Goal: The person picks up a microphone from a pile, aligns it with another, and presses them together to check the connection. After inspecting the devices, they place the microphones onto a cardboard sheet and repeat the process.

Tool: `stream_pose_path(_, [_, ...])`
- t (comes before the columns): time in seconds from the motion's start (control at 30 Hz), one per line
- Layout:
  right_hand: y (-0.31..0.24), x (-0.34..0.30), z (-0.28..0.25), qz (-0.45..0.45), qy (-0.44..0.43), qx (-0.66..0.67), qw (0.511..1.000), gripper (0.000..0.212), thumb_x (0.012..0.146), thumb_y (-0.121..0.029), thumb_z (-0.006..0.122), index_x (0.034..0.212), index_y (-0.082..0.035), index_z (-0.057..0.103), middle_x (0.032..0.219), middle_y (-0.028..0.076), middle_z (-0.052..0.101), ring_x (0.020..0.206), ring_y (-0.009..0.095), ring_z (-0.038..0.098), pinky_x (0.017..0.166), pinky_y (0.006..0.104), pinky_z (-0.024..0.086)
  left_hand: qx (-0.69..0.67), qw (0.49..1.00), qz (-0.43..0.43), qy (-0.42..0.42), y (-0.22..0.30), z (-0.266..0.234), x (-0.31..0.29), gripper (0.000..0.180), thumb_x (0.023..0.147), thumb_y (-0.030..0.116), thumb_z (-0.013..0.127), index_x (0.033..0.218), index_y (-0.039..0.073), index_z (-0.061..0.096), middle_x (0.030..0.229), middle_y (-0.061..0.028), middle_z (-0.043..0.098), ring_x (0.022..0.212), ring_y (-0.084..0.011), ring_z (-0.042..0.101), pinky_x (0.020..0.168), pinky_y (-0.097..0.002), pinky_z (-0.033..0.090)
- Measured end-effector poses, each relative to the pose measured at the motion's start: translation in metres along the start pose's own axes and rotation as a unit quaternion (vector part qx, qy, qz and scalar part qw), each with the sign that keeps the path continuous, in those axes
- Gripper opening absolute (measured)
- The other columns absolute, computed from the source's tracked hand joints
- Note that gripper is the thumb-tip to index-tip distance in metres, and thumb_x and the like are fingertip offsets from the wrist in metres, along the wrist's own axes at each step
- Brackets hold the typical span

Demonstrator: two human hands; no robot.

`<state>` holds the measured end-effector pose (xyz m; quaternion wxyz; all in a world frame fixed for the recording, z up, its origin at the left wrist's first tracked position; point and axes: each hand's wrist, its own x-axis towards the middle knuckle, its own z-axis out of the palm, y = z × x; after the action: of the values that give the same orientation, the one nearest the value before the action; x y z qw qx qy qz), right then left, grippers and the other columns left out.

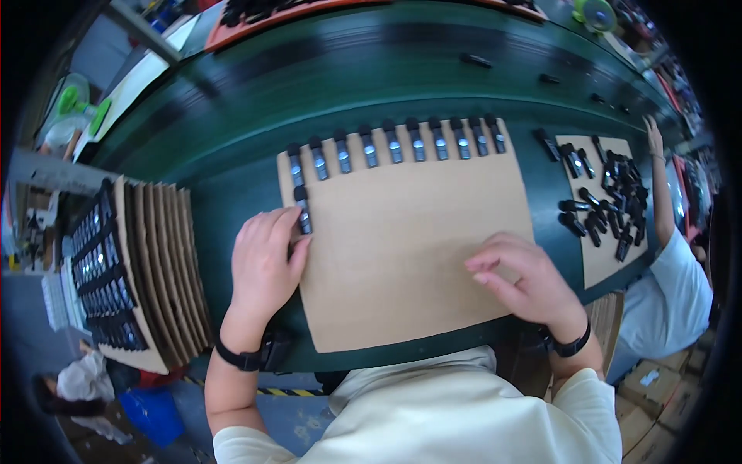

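- Head view, left hand: at the near-left edge of the cardboard sheet, index fingertip and thumb beside a single small cylinder with a black head and shiny body.
- Left fingers touch or nearly touch that cylinder; the hand covers part of the contact, so I cannot tell whether they grip it.
- Right hand: over the right part of the sheet; fingers bent and loosely parted, bare card showing in the gap between thumb and index.
- Row of ten cylinders: along the sheet's far edge, ahead of both sets of fingers. The single one lies just below the row's left end, by the left fingers.
- Left of the left fingers: stack of cardboard sheets, with packed cylinders on its outer face.
- Right of the right fingers: second sheet carrying a jumbled heap of cylinders; beyond it, a co-worker's arm.
- Green tabletop: under the sheet, showing on either side of the fingers.
- Farthest ahead of the fingers: orange tray of dark pieces.
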<state>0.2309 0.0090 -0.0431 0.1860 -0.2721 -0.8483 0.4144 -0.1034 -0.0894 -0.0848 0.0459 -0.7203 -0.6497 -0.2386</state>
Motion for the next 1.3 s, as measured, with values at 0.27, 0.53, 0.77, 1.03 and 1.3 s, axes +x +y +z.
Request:
stream_pose_path(0.27, [0.065, 0.057, -0.103, 0.102, 0.046, -0.138, 0.984, 0.012, 0.089, -0.006, 0.063, 0.098, 0.000, 0.063, 0.083, 0.008, 0.062, 0.075, 0.015, 0.058, 0.069, 0.0282, 0.048, -0.009, 0.999, -0.053, 0.004, 0.012, -0.009, -0.002, 0.039, 0.075, 0.004, 0.074, 0.112, 0.002, 0.061, 0.114, -0.0149, 0.064, 0.106, -0.0343, 0.060, 0.093, -0.0423, 0.047])
stream_pose_path(0.53, [0.218, 0.136, -0.204, 0.160, 0.134, -0.427, 0.880, 0.021, 0.091, -0.011, 0.060, 0.108, -0.001, 0.063, 0.106, 0.016, 0.065, 0.098, 0.030, 0.064, 0.090, 0.0369, 0.050, -0.040, 0.992, -0.112, 0.034, 0.016, -0.021, -0.021, 0.035, 0.078, 0.001, 0.070, 0.111, 0.001, 0.062, 0.116, -0.0167, 0.064, 0.108, -0.0350, 0.060, 0.095, -0.0416, 0.046])
stream_pose_path(0.77, [0.261, 0.160, -0.199, 0.209, 0.163, -0.454, 0.851, 0.027, 0.088, -0.014, 0.061, 0.113, -0.003, 0.062, 0.113, 0.019, 0.064, 0.108, 0.036, 0.060, 0.095, 0.0424, 0.048, -0.022, 0.985, -0.166, 0.043, 0.018, -0.033, -0.045, 0.031, 0.080, -0.003, 0.067, 0.110, 0.000, 0.062, 0.115, -0.0177, 0.063, 0.108, -0.0346, 0.060, 0.095, -0.0405, 0.046])
stream_pose_path(1.03, [0.219, 0.235, -0.175, 0.105, 0.064, -0.387, 0.914, 0.035, 0.084, -0.011, 0.060, 0.116, 0.000, 0.054, 0.107, 0.024, 0.065, 0.100, 0.042, 0.061, 0.090, 0.0463, 0.048, -0.036, 0.977, -0.203, 0.055, 0.020, -0.032, -0.051, 0.029, 0.080, -0.004, 0.065, 0.109, -0.001, 0.062, 0.115, -0.0182, 0.063, 0.108, -0.0341, 0.060, 0.094, -0.0401, 0.047])
stream_pose_path(1.3, [0.172, 0.293, -0.116, 0.090, -0.019, -0.375, 0.922, 0.037, 0.086, -0.018, 0.062, 0.115, 0.003, 0.056, 0.110, 0.023, 0.066, 0.104, 0.041, 0.062, 0.093, 0.0435, 0.049, -0.064, 0.975, -0.201, 0.065, 0.036, -0.028, -0.047, 0.027, 0.079, -0.005, 0.066, 0.105, -0.002, 0.062, 0.113, -0.0184, 0.063, 0.106, -0.0346, 0.060, 0.093, -0.0401, 0.048])
